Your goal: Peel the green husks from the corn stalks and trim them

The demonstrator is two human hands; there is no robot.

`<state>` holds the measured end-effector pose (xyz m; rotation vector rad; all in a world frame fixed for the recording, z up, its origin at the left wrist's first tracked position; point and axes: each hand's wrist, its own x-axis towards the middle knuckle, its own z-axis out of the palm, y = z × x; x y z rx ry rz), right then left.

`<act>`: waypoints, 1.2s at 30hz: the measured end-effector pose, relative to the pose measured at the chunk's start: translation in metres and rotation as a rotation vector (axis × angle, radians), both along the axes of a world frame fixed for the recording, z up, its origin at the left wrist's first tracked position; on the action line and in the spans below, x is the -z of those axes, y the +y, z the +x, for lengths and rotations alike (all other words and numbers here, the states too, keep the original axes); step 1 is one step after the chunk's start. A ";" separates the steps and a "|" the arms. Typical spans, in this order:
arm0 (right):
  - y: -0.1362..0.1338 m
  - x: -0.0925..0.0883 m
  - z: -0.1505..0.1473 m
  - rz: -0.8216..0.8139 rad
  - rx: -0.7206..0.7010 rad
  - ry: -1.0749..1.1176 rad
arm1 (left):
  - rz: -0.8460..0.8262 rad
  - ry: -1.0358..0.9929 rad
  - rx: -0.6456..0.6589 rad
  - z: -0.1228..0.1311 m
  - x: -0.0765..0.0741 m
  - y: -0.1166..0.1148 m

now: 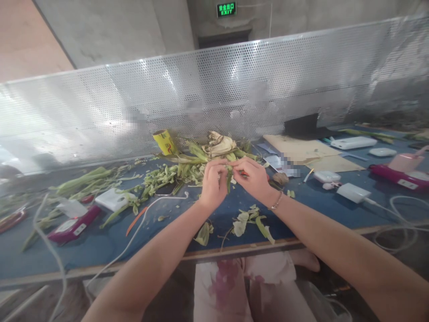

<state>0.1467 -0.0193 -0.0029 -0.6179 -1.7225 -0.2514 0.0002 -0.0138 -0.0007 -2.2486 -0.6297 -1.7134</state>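
Both hands meet above the blue table, fingertips nearly touching. My left hand (pixel 215 182) is closed, pinching a thin green plant piece (pixel 229 180) that hangs between the hands. My right hand (pixel 252 178), with a bracelet at the wrist, pinches at the same piece from the other side. A small red and green bit (pixel 244 173) shows at its fingers; I cannot make out what it is. Just beyond the hands lies a heap of green stalks and peelings (pixel 161 179) with a dried pale husk (pixel 219 144). Nearer me are pale leaf scraps (pixel 240 223).
A perforated metal screen (pixel 214 94) closes off the table's far side. A yellow can-like wrapper (pixel 165 142) stands by it. To the left are a purple device (pixel 75 226) and a white cable (pixel 144 219); to the right, papers (pixel 298 150), a white charger (pixel 353 192) and another purple device (pixel 398 176).
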 end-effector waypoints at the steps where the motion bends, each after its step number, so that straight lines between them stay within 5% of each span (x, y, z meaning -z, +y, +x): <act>1: -0.001 0.000 -0.001 -0.012 0.006 0.010 | 0.057 0.035 -0.005 -0.001 -0.001 0.001; 13: -0.004 -0.001 -0.009 -0.204 -0.084 0.149 | 0.267 0.321 -0.012 -0.017 -0.003 0.018; 36: -0.002 -0.002 -0.011 -0.281 -0.200 0.239 | 0.348 0.336 0.058 -0.021 -0.005 0.026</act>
